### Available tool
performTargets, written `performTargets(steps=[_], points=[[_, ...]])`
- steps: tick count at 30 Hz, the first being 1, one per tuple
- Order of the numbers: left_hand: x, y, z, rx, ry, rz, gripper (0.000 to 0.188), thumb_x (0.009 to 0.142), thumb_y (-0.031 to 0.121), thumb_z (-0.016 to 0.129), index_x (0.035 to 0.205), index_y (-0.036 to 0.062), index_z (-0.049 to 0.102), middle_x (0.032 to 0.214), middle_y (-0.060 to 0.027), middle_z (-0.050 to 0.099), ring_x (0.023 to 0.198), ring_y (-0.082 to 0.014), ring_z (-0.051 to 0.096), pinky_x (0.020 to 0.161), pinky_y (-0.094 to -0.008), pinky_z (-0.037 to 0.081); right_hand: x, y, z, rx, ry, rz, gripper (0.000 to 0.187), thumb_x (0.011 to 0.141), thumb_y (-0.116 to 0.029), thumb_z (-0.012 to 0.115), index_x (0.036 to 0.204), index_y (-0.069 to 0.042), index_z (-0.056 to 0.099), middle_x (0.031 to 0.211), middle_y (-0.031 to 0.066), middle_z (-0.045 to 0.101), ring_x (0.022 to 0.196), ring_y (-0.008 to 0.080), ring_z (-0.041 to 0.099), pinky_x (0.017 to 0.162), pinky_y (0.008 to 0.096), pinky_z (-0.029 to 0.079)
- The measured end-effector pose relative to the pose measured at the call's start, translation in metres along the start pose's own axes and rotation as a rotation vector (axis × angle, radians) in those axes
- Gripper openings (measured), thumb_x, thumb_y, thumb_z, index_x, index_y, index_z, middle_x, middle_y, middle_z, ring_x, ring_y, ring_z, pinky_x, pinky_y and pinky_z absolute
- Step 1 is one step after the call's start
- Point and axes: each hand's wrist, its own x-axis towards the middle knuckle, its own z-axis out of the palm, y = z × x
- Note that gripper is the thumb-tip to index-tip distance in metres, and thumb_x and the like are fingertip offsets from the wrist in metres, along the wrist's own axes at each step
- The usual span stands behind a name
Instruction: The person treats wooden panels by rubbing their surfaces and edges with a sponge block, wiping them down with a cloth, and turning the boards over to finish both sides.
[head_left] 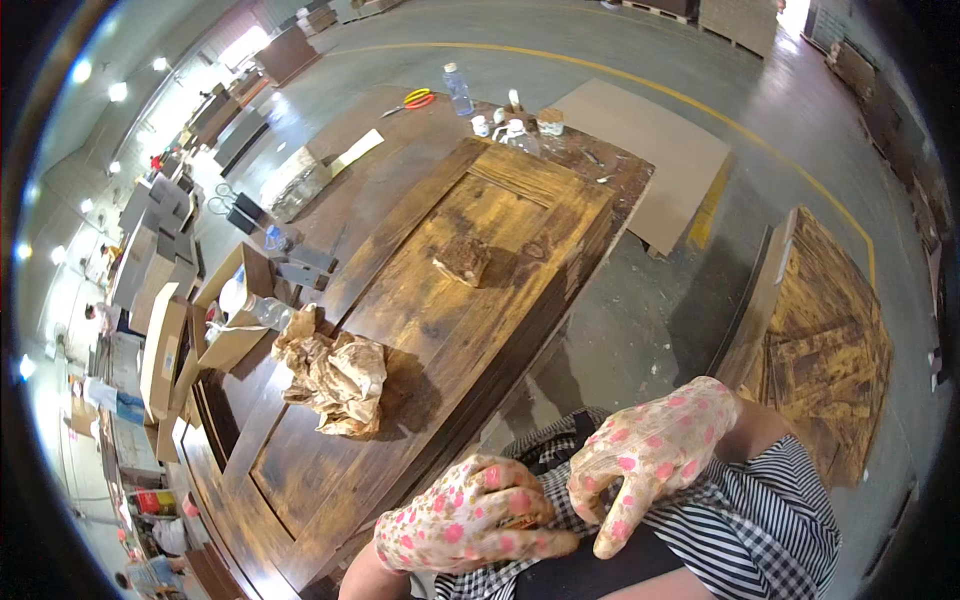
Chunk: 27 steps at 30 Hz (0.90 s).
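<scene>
Both hands wear pale gloves with pink floral spots and are close together before my checked apron. My left hand (465,515) is at the panel's near edge, fingers loosely bent and thumb apart, with nothing visible held. To its right, my right hand (655,450) points downward, thumb and forefinger spread, with no object between them. Beyond my left hand, crumpled brown paper (340,375) lies on a stained wooden panel (400,300) with a raised frame. Farther up the same panel rests a small dark brown crumpled wad (463,260).
Left of the panel stand an open cardboard box (235,310) and a wrapped block (293,185). Scissors with red-yellow handles (415,98), a clear bottle (457,90) and small containers occupy the far end. More stained wood (825,350) stands at right, past a flat brown board (650,150).
</scene>
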Motion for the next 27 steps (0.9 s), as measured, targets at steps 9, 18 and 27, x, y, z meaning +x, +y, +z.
performTargets(steps=[9,18,27], points=[[0.010,-0.003,0.001,0.091,-0.111,-0.001,0.027,0.090,0.026,0.059,0.114,0.0255,0.071,0.105,0.0028,0.061,0.111,-0.0217,0.057,0.096,-0.0428,0.048,-0.008,0.002,0.006,-0.188,0.039,0.014,0.012,0.090,-0.015,0.062,0.099,-0.015,0.070,0.099,0.0109,0.060,0.092,0.0327,0.062,0.073,0.0437,0.049],[0.008,-0.012,0.000,0.360,0.248,-0.112,0.024,0.074,0.027,0.076,0.096,0.0208,0.070,0.088,0.0037,0.065,0.093,-0.0202,0.068,0.088,-0.0428,0.054,0.002,-0.001,0.005,-0.371,0.169,0.070,0.022,0.093,-0.023,0.061,0.111,-0.013,0.068,0.095,0.0118,0.060,0.088,0.0320,0.063,0.071,0.0438,0.050],[0.009,-0.016,0.000,0.368,0.400,-0.194,0.015,0.076,0.029,0.070,0.089,0.0228,0.073,0.083,0.0042,0.066,0.093,-0.0210,0.070,0.097,-0.0489,0.048,0.000,0.014,-0.011,-0.579,0.160,-0.005,0.024,0.095,-0.021,0.060,0.114,-0.010,0.068,0.096,0.0092,0.068,0.090,0.0288,0.069,0.072,0.0391,0.055]])
